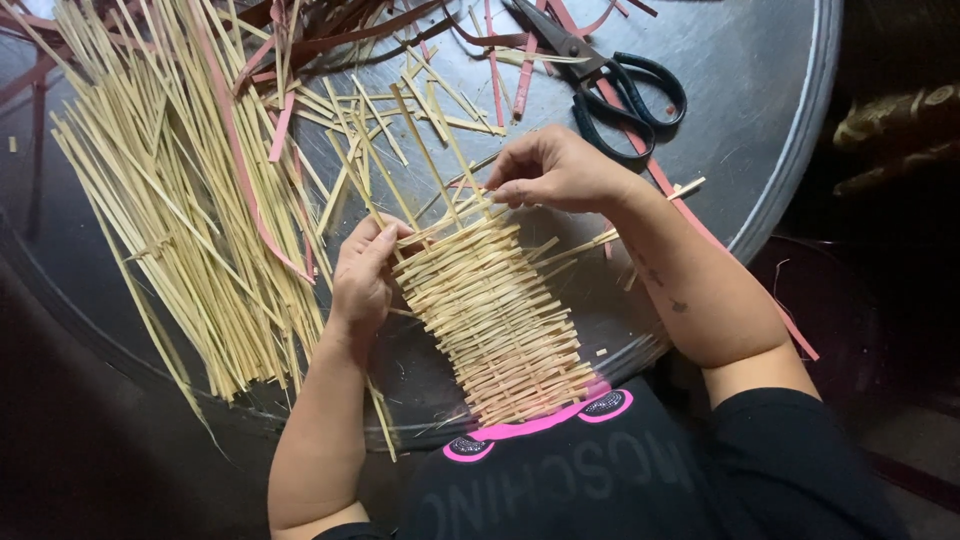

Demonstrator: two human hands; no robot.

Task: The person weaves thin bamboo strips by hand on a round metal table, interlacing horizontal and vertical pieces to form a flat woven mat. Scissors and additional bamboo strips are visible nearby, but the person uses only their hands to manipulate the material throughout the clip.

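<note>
Left hand presses edge of woven straw mat; right hand pinches loose strip at top; scissors beyond.

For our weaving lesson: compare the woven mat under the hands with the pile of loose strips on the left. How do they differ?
The woven mat has strips interlaced crosswise; the loose pile lies unwoven, roughly parallel. The mat's crosswise strips look short, the pile's long. Both hands, left and right, touch the mat; neither touches the pile. Both are pale straw-coloured, on the round metal table.
</note>
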